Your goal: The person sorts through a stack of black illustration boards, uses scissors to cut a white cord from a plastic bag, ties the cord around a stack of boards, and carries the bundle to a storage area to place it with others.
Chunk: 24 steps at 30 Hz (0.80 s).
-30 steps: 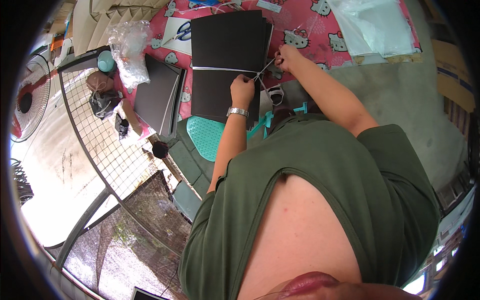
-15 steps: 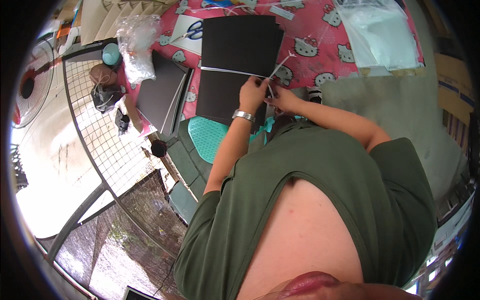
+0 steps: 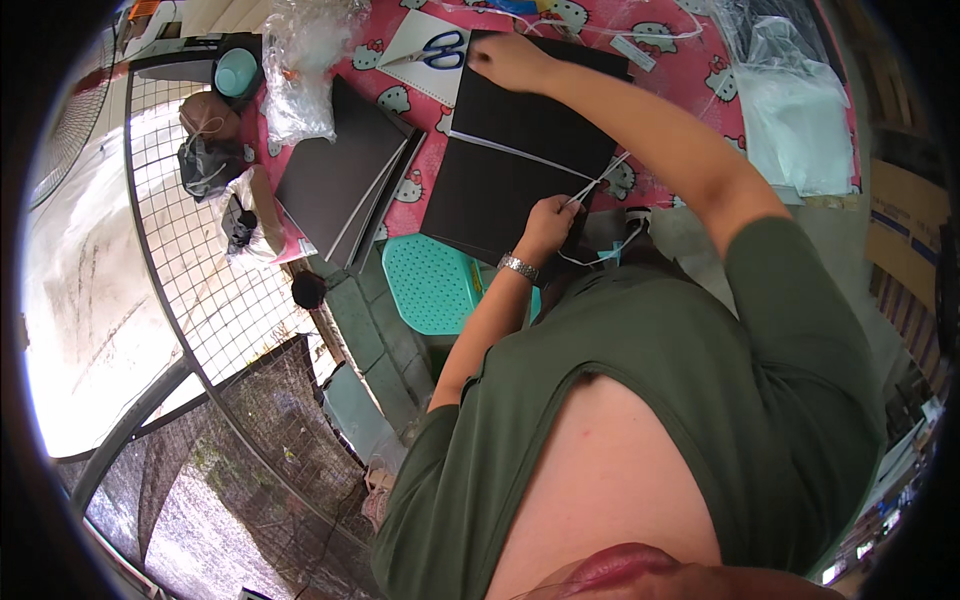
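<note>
A stack of black sheets [image 3: 500, 185] lies on the table in front of me with a white string [image 3: 515, 152] round its middle. At the stack's right side the string crosses, and its loose ends stick out. My left hand [image 3: 548, 228] is closed on the string close to that crossing. Stretched across the stack, my right hand [image 3: 512, 62] hangs over its far left corner. Its bent fingers are just right of the dark-blue handles of the scissors [image 3: 443, 50]; their tips are blurred. The scissors lie on a white sheet [image 3: 408, 72].
A second stack of black sheets [image 3: 335, 170] with white string lies at left. Crumpled clear plastic [image 3: 305, 90] is behind it, plastic bags [image 3: 795, 130] at far right. A pink patterned cloth [image 3: 435, 150] covers the table; a turquoise stool [image 3: 425, 285] stands below its near edge.
My right hand has left the string and moved far and left to beside the scissors. My left hand stays at the string. The whole view has shifted slightly.
</note>
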{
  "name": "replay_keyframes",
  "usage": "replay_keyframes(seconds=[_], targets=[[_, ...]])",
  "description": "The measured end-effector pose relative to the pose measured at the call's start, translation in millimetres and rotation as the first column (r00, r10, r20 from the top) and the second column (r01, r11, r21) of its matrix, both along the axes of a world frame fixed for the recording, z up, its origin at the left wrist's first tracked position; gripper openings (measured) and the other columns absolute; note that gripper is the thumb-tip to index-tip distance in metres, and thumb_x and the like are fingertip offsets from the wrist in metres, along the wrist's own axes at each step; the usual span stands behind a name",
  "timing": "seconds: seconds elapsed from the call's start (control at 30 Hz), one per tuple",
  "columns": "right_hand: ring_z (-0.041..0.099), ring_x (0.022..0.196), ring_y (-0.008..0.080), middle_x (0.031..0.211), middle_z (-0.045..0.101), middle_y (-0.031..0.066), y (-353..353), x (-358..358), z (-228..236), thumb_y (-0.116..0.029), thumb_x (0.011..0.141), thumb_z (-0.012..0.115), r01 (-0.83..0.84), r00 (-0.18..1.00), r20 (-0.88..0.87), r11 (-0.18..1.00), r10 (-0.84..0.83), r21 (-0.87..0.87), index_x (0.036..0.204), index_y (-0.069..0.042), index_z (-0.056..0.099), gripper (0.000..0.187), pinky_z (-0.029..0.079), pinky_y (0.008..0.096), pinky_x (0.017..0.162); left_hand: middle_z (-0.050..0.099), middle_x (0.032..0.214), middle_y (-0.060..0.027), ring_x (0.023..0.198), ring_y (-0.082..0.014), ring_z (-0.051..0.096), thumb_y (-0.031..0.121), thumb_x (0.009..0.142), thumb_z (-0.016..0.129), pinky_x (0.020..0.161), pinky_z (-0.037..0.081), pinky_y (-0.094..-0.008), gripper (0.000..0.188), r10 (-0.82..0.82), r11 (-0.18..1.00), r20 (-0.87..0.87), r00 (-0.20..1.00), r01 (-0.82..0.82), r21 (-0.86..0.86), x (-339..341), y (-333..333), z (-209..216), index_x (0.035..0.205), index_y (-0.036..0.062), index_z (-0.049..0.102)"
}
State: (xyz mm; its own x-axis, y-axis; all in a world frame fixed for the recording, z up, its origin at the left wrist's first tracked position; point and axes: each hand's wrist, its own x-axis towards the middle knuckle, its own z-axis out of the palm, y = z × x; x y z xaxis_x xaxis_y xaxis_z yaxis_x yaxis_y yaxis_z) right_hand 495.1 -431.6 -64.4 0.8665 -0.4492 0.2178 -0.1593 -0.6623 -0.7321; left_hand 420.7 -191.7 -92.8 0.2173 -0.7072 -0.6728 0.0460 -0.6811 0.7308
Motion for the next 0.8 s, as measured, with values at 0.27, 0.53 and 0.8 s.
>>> replay_keyframes(seconds=[0.27,0.53,0.8], targets=[[0.063,0.099,0.0308,0.101,0.068,0.0157,-1.1,139.6,-85.7,-0.025,0.082,0.059,0.070,0.838,-0.520,0.978,-0.165,-0.197,0.104,-0.003,0.067,0.031,0.047,0.0407,0.087,0.057,0.063,-0.0043,0.057,-0.0118,0.050,0.023,0.092,0.056,0.055,0.042,-0.0300,0.027,0.084,0.995,-0.107,0.991,-0.090,-0.052,8.0,8.2,-9.9,0.088,-0.0013,0.067],[0.066,0.092,0.0316,0.097,0.069,0.0191,-5.3,140.3,-40.6,-0.038,0.075,0.068,-0.080,0.830,-0.557,0.987,-0.010,-0.137,0.088,-0.002,0.071,0.038,0.049,0.0435,0.085,0.062,0.069,-0.0087,0.060,-0.0134,0.054,0.028,0.089,0.062,0.057,0.044,-0.0304,0.030,0.143,0.976,0.012,0.990,-0.139,-0.166,4.7,7.9,-6.9,0.091,-0.0023,0.064],[0.060,0.087,0.0138,0.098,0.066,0.0085,-5.6,-77.2,17.2,-0.021,0.087,0.061,-0.219,0.897,-0.191,0.776,0.399,0.591,0.116,-0.002,0.057,0.034,0.048,0.0297,0.079,0.058,0.069,-0.0003,0.062,-0.0059,0.049,0.023,0.091,0.061,0.055,0.039,-0.0236,0.022,0.191,0.976,0.073,0.979,-0.182,-0.116,0.7,25.1,2.9,0.089,0.0006,0.062]])
